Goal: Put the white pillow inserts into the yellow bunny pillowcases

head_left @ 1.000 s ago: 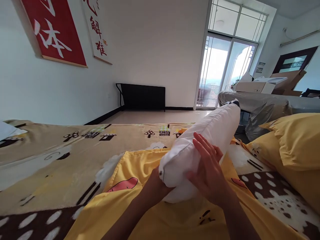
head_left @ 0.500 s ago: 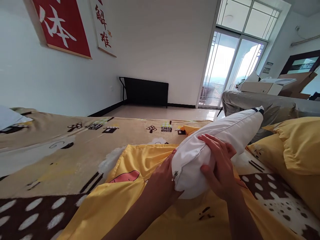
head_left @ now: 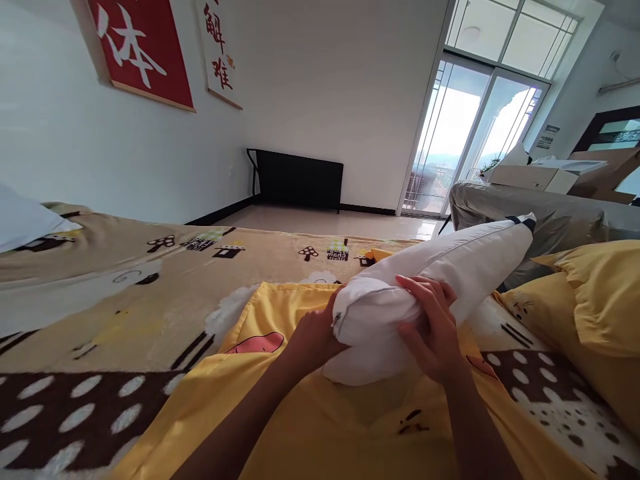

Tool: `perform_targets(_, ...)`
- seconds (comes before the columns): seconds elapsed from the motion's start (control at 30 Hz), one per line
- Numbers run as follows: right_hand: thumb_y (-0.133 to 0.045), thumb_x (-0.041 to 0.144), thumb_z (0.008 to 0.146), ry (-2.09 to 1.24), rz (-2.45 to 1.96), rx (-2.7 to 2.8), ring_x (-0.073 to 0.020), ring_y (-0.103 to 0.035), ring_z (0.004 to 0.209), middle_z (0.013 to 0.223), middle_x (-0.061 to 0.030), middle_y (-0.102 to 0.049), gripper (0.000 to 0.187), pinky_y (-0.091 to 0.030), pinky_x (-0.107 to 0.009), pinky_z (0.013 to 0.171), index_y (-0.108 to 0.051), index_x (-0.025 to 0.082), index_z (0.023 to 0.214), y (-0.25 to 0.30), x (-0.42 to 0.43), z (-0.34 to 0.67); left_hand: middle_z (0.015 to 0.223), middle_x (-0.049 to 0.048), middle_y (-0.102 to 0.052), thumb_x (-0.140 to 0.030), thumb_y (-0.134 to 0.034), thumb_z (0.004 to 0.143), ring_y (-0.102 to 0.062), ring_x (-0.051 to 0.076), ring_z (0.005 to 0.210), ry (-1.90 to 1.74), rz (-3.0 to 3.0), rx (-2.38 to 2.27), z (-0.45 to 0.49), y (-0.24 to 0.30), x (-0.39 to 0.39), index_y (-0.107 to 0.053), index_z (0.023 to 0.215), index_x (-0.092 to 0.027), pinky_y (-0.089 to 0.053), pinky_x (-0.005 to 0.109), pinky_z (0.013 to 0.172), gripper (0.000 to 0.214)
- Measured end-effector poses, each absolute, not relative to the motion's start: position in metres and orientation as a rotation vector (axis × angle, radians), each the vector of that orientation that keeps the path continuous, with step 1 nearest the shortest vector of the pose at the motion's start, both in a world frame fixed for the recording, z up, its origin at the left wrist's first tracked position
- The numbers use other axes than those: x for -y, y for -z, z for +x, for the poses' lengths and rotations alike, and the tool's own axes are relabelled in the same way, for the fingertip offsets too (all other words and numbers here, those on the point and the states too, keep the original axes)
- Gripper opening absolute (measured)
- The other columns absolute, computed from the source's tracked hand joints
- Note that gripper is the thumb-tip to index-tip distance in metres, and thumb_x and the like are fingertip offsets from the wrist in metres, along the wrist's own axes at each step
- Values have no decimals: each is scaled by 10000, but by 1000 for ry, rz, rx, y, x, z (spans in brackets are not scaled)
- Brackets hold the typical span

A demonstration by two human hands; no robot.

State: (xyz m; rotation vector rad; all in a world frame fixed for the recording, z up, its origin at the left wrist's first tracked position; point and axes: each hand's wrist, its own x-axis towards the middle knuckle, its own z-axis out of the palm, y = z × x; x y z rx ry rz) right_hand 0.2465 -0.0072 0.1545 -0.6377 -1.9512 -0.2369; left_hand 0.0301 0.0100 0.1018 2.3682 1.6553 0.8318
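A white pillow (head_left: 465, 257) with dark trim at its far corner lies tilted over a yellow pillowcase (head_left: 285, 427), its near end folded in on itself. My left hand (head_left: 315, 337) is closed on the pillow's near left corner, where a small zipper pull shows. Resting on the upper right side, my right hand (head_left: 433, 327) pinches the white fabric with thumb and fingers. The yellow case spreads flat beneath both forearms, with a pink printed patch at its left.
A patterned blanket (head_left: 200, 300) covers the bed. At the right lies a yellow pillow (head_left: 595, 300); at the far left, a white one (head_left: 30, 217). Beyond are a plastic-wrapped sofa (head_left: 530, 207) with boxes, a black folded panel (head_left: 300, 180) and a glass door (head_left: 470, 133).
My left hand has shifted slightly left and up with the pillow's corner. The near end of the pillow is more folded over. My right hand still grips its side.
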Motion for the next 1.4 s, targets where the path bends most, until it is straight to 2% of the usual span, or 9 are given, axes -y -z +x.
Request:
perform_targets(0.2,-539,291,826,140,-594,2053,-251,-518,1079,1083,-72,-595,397,-282,-420,949,-481,203,1209,-144,-7,234,908,81,-717,-244,-502,756,-658,239,794,-1154,2175,-1530,12,-79,-39,-584,1072,-171,-435,253,635,335)
perform_targets(0.33,-548,256,799,160,-608,2112,-235,-533,1010,951,-53,-597,188,-288,-404,912,-507,200,974,-131,-18,219,936,77,-717,-232,-483,732,-651,233,857,-1217,2105,-1520,-1,-78,-47,-591,1073,-155,-453,252,685,366)
perform_targets(0.47,-569,287,776,214,-661,2261,-238,-526,996,892,-53,-586,178,-289,-411,915,-496,193,908,-113,-30,202,874,62,-714,-179,-432,679,-634,203,816,-1170,2084,-1571,-21,-67,-60,-652,940,-125,-444,242,697,345)
perform_targets(0.6,-657,454,750,386,-631,2453,-269,-478,1135,1088,-112,-608,427,-244,-455,1016,-519,180,1048,-96,-41,198,555,21,-615,-155,-395,638,-576,166,617,-1052,2025,-1722,-41,-44,-74,-637,618,-121,-382,219,577,245)
perform_targets(0.7,-682,525,718,516,-607,2596,-281,-427,1226,1216,-139,-574,627,-192,-486,1084,-496,162,1194,-84,-44,207,614,39,-654,-178,-400,673,-588,181,657,-979,2012,-1811,-47,-32,-78,-664,642,-139,-383,259,642,269)
perform_targets(0.8,-679,448,732,596,-618,2707,-286,-384,1281,1286,-161,-534,659,-206,-498,1103,-471,132,1272,-72,-43,218,780,66,-705,-184,-398,710,-611,222,788,-919,2023,-1885,-45,-28,-78,-700,728,-173,-364,348,783,303)
perform_targets(0.93,-566,192,787,711,-636,2743,-279,-351,1317,1329,-174,-504,529,-225,-500,1103,-470,112,1301,-59,-44,218,819,84,-678,-189,-416,737,-587,262,875,-839,2067,-1979,-41,-26,-77,-695,721,-187,-307,428,850,279)
perform_targets(1.23,-461,85,851,916,-513,2502,-194,-528,964,903,-64,-655,209,-240,-424,1024,-633,162,939,-33,-80,203,888,92,-644,-151,-436,761,-534,264,945,-795,2187,-2073,-38,-28,-71,-702,805,-214,-266,472,897,276)
perform_targets(1.4,-478,113,883,904,-517,2391,-153,-528,834,777,-24,-644,211,-226,-373,988,-643,180,770,-24,-92,197,938,94,-657,-115,-431,736,-534,268,981,-842,2187,-2049,-38,-35,-69,-698,796,-207,-249,496,940,289)
